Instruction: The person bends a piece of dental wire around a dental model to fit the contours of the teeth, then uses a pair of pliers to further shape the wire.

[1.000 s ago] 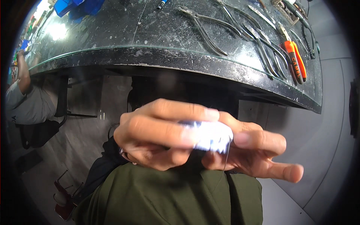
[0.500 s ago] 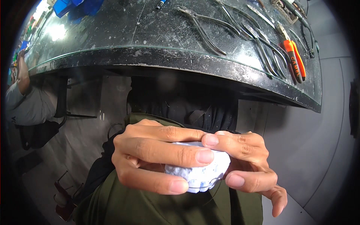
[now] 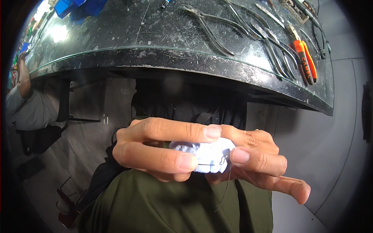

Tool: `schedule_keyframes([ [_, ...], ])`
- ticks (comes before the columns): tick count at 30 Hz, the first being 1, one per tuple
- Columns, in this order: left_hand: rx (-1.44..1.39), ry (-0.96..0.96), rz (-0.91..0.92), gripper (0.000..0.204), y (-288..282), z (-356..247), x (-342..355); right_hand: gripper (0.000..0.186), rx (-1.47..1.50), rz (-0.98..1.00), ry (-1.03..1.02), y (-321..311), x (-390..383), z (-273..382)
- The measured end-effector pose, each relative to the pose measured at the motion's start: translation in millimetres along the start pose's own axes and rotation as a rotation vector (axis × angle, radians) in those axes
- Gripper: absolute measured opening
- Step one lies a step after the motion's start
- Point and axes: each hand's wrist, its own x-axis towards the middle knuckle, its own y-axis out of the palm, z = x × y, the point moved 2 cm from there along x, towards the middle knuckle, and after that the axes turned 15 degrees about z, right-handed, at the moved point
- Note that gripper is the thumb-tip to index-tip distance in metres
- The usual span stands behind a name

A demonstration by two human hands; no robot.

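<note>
A white plaster dental model (image 3: 217, 149) is held between both hands above my lap, its teeth facing me. A thin metal wire (image 3: 227, 187) runs across the front teeth, bends into a small loop near my right thumb, and its long free end hangs down past the model. My left hand (image 3: 155, 143) is closed on the model's left side, thumb on the front near the teeth and fingers over the top. My right hand (image 3: 258, 157) grips the right side, thumb beside the wire loop; its lower fingers extend outward. The model's underside and back are hidden.
Beyond my hands stands a dark, glass-topped workbench (image 3: 155, 62). Several metal pliers (image 3: 211, 35) and orange-handled cutters (image 3: 305, 58) lie on its right part. Blue pieces (image 3: 77, 7) are at the far left. Another person's sleeve (image 3: 33, 108) shows at left, near a chair (image 3: 42, 136).
Both hands and the model have moved up and tilted, so the teeth show more. The wire's loop and hanging end are now plainly visible. The right thumb has moved up beside the wire.
</note>
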Motion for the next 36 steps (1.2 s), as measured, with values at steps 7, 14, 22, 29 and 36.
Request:
schedule_keyframes([
  [7, -0.014, -0.124, 0.097, 0.015, -7.0, -3.3, 5.4, 0.109, -0.011, -0.200, 0.077, 10.0, 1.8, -1.4],
  [14, -0.062, -0.121, 0.104, 0.019, -12.6, 1.4, 4.7, 0.076, 0.093, -0.105, 0.344, 2.7, -4.9, 2.7],
  [22, 0.090, -0.235, 0.360, 0.030, -19.5, -1.2, 6.6, 0.062, 0.070, 0.050, 0.422, -2.5, -5.1, -1.6],
  [29, 0.003, -0.247, 0.204, 0.028, -15.2, -1.5, 5.7, 0.050, 0.032, 0.096, 0.386, -2.8, -3.6, -5.2],
  [36, -0.026, -0.306, 0.181, 0.027, -13.3, -0.9, 6.5, 0.039, -0.013, 0.185, 0.369, -6.3, 3.2, -10.0],
])
